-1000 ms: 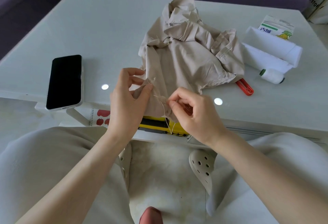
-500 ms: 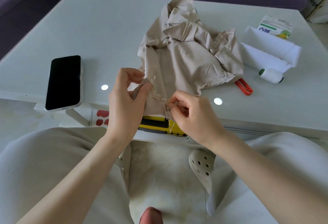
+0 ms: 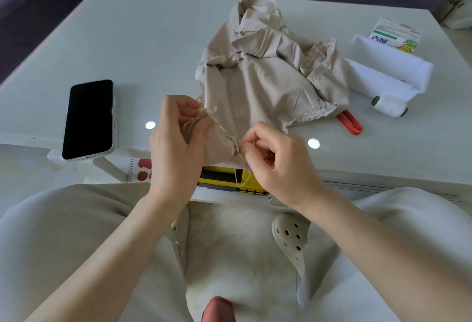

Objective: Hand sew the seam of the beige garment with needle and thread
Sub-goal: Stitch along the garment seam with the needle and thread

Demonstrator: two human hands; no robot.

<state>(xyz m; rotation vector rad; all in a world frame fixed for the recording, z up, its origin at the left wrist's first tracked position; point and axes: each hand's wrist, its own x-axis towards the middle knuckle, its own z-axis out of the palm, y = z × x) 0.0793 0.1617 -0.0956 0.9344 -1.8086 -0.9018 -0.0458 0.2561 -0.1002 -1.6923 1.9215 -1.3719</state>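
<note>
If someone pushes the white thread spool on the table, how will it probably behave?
The thread spool lies on its side on the smooth table, so it would probably roll. It looks small, so likely light. The red tool beside it might stop it.

Phone [image 3: 89,118] left of garment [image 3: 270,79]

Blue Chinese characters, not clearly legible, beside a pineapple picture on the white carton [image 3: 394,35].

Head-worn view — downward, close over table [image 3: 107,40]
</note>
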